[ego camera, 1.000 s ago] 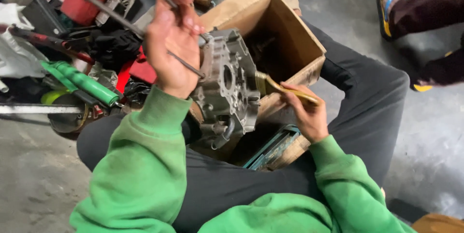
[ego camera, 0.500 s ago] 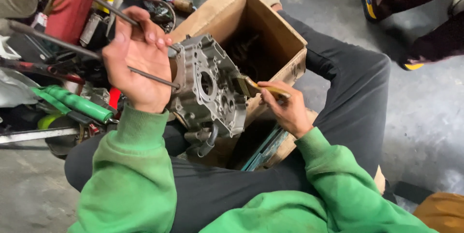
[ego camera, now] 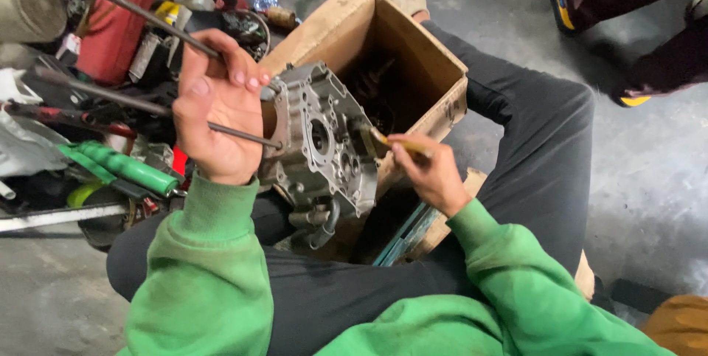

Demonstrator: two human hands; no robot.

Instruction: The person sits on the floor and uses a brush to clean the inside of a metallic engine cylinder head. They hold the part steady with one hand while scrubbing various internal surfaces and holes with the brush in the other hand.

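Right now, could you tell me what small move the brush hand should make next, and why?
Probably a short stroke down the casing's face: the right hand holds the brush with its bristles at the casing's right edge, while the left hand steadies the casing over the box.

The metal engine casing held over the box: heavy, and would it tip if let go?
The engine casing looks like thick cast metal, so probably heavy and rigid. It stands on edge, steadied by the left hand, so it would likely tip. Its grimy surface may be slippery.
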